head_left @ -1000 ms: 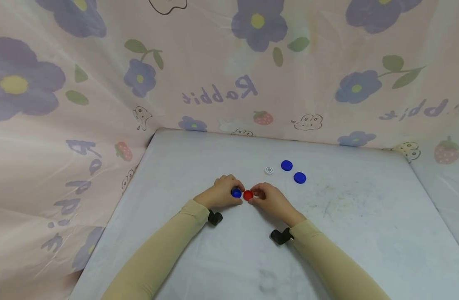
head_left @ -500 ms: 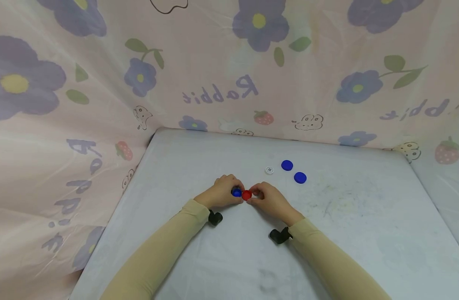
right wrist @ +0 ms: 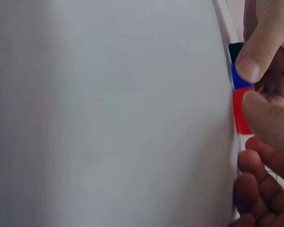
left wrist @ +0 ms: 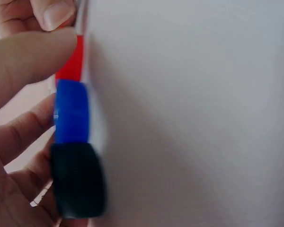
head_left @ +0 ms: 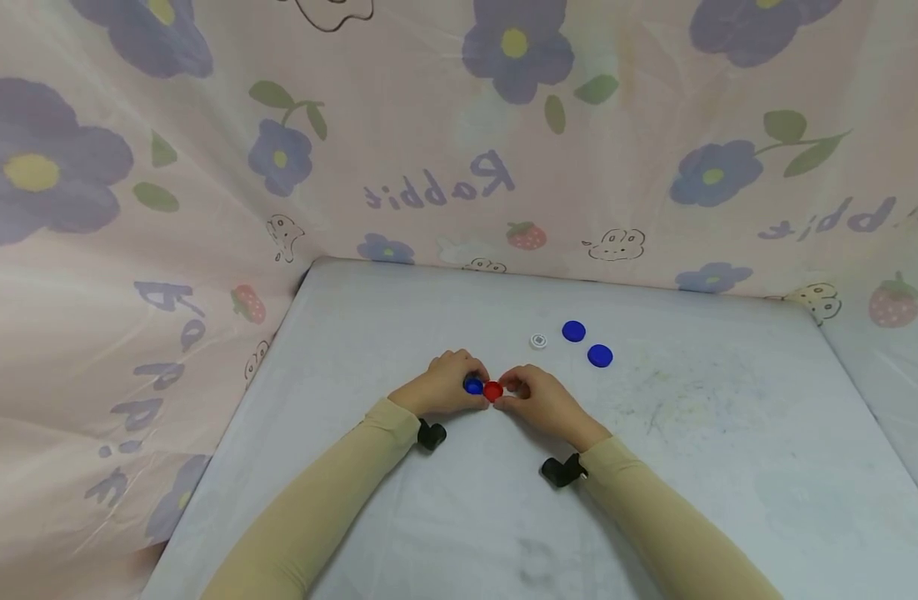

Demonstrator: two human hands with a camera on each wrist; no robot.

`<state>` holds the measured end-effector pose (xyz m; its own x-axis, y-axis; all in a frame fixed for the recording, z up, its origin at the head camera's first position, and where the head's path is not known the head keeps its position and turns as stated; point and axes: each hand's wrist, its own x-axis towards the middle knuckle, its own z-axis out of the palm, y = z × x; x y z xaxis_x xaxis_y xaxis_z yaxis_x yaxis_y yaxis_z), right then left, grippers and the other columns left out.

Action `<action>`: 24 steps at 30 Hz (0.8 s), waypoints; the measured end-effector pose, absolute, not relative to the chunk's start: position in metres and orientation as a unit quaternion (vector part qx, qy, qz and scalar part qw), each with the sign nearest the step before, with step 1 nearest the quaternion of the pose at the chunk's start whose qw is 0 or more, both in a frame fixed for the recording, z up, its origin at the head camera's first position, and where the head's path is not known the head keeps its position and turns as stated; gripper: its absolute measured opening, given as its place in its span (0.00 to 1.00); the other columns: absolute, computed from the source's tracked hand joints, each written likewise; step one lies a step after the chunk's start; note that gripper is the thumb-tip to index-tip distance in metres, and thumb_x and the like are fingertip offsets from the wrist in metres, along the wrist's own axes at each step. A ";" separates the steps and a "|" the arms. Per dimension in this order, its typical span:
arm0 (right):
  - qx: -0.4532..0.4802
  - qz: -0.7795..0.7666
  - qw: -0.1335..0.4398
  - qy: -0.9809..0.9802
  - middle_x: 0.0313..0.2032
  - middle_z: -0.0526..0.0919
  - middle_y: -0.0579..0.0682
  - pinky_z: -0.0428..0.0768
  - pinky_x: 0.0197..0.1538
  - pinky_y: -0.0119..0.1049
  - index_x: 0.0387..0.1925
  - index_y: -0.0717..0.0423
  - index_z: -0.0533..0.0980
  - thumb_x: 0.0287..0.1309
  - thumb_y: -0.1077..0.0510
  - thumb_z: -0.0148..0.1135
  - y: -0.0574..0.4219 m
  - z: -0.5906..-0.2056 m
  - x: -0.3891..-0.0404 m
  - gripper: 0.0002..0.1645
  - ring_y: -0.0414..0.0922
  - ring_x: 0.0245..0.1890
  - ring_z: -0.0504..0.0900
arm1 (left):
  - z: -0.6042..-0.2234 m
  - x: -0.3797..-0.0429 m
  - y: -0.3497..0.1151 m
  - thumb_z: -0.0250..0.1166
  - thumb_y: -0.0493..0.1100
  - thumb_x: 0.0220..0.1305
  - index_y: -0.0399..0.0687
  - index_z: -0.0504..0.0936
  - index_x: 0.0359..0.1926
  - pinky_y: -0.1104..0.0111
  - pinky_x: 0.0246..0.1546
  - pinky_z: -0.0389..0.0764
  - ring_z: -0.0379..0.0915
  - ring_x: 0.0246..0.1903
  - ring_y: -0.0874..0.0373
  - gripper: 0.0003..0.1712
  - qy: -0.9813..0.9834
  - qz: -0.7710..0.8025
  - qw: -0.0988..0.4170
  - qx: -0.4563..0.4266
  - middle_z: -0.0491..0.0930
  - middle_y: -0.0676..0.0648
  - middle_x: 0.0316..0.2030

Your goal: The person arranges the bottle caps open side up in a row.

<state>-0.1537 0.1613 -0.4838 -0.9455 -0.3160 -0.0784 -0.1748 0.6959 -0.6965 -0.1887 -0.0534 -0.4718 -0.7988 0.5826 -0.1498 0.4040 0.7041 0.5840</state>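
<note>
Three small bottle caps stand in a row on the table between the hands. In the left wrist view a dark cap (left wrist: 78, 182) comes first, then a blue cap (left wrist: 72, 113), then a red cap (left wrist: 71, 59) against the blue one. The left hand (head_left: 446, 385) curls round the dark and blue caps, its thumb at their near side. From the right, the right hand (head_left: 541, 402) pinches the red cap (head_left: 492, 392) between thumb and fingers. Seen from the head, the hollow sides of the red cap and the blue cap (head_left: 474, 387) face up; the left hand partly covers the dark one.
Beyond the hands lie a white cap (head_left: 538, 341) and two more blue caps, one farther back (head_left: 574, 331) and one nearer (head_left: 600, 356). Flower-printed curtains (head_left: 436, 125) enclose the white table (head_left: 691, 467) at the back and sides. Black wrist cameras hang below both sleeves.
The right hand has shifted the red cap slightly left, closing the small gap to the blue cap. The left hand has stayed almost still, and the farther caps lie as before.
</note>
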 end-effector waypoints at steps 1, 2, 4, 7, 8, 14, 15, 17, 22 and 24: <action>-0.129 -0.370 0.098 0.915 0.38 0.79 0.42 0.75 0.43 0.39 0.48 0.48 0.79 0.54 0.47 0.72 0.164 -0.483 -0.153 0.21 0.42 0.37 0.75 | -0.471 -0.190 -0.052 0.72 0.56 0.55 0.56 0.81 0.48 0.60 0.50 0.66 0.67 0.47 0.56 0.22 0.906 0.281 0.170 0.268 0.74 0.55 0.45; -0.122 -0.375 0.099 0.914 0.38 0.80 0.41 0.75 0.44 0.39 0.48 0.47 0.79 0.54 0.46 0.71 0.166 -0.482 -0.153 0.21 0.42 0.38 0.76 | -0.470 -0.191 -0.051 0.72 0.57 0.55 0.55 0.81 0.49 0.61 0.50 0.67 0.67 0.47 0.57 0.23 0.904 0.290 0.174 0.263 0.75 0.56 0.45; -0.108 -0.382 0.099 0.913 0.39 0.80 0.41 0.75 0.46 0.40 0.48 0.46 0.79 0.55 0.45 0.70 0.173 -0.480 -0.154 0.21 0.41 0.38 0.77 | -0.467 -0.194 -0.047 0.72 0.57 0.55 0.54 0.80 0.51 0.62 0.51 0.69 0.68 0.48 0.58 0.25 0.897 0.312 0.177 0.258 0.76 0.55 0.46; -0.093 -0.389 0.096 0.912 0.38 0.81 0.42 0.75 0.46 0.41 0.50 0.47 0.78 0.57 0.46 0.69 0.183 -0.477 -0.158 0.21 0.42 0.38 0.78 | -0.460 -0.199 -0.039 0.71 0.54 0.57 0.49 0.79 0.55 0.63 0.52 0.71 0.71 0.50 0.56 0.27 0.885 0.344 0.170 0.263 0.77 0.51 0.49; -0.087 -0.391 0.093 0.911 0.39 0.81 0.43 0.76 0.46 0.42 0.51 0.48 0.78 0.57 0.45 0.68 0.187 -0.476 -0.160 0.22 0.42 0.38 0.78 | -0.458 -0.200 -0.036 0.70 0.54 0.58 0.47 0.78 0.55 0.63 0.52 0.71 0.71 0.50 0.56 0.27 0.882 0.353 0.167 0.264 0.77 0.50 0.50; -0.052 -0.417 0.082 0.904 0.42 0.80 0.46 0.78 0.41 0.40 0.55 0.51 0.75 0.60 0.44 0.65 0.207 -0.476 -0.171 0.25 0.45 0.41 0.79 | -0.445 -0.212 -0.013 0.69 0.50 0.60 0.45 0.76 0.58 0.64 0.52 0.72 0.70 0.52 0.55 0.28 0.877 0.383 0.159 0.245 0.76 0.47 0.54; -0.046 -0.421 0.081 0.902 0.42 0.80 0.47 0.78 0.41 0.40 0.55 0.52 0.75 0.61 0.44 0.65 0.209 -0.476 -0.172 0.26 0.46 0.42 0.79 | -0.444 -0.214 -0.009 0.69 0.49 0.60 0.45 0.75 0.59 0.64 0.52 0.73 0.70 0.52 0.55 0.27 0.877 0.386 0.158 0.240 0.76 0.47 0.54; -0.038 -0.426 0.078 0.901 0.43 0.79 0.48 0.78 0.41 0.40 0.56 0.52 0.74 0.61 0.45 0.65 0.213 -0.477 -0.174 0.26 0.46 0.43 0.79 | -0.443 -0.218 -0.001 0.70 0.48 0.60 0.46 0.75 0.59 0.63 0.52 0.73 0.70 0.51 0.56 0.27 0.875 0.394 0.158 0.232 0.76 0.46 0.53; -0.031 -0.435 0.075 0.897 0.44 0.79 0.50 0.78 0.41 0.40 0.58 0.53 0.72 0.61 0.45 0.64 0.219 -0.478 -0.179 0.28 0.48 0.45 0.79 | -0.447 -0.227 0.016 0.70 0.47 0.59 0.48 0.75 0.58 0.64 0.50 0.73 0.71 0.49 0.57 0.27 0.873 0.411 0.162 0.205 0.77 0.47 0.51; -0.029 -0.438 0.074 0.895 0.46 0.79 0.52 0.79 0.42 0.41 0.60 0.54 0.71 0.62 0.45 0.64 0.221 -0.478 -0.180 0.29 0.49 0.46 0.79 | -0.450 -0.231 0.022 0.71 0.47 0.59 0.48 0.75 0.58 0.65 0.49 0.74 0.72 0.47 0.57 0.27 0.873 0.415 0.164 0.195 0.77 0.47 0.49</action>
<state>-0.1804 0.2207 -0.4781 -0.9873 -0.1174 -0.1066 0.0121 0.6143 -0.7890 -0.2306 0.0217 -0.4499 -0.8700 0.4768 -0.1256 0.2038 0.5797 0.7889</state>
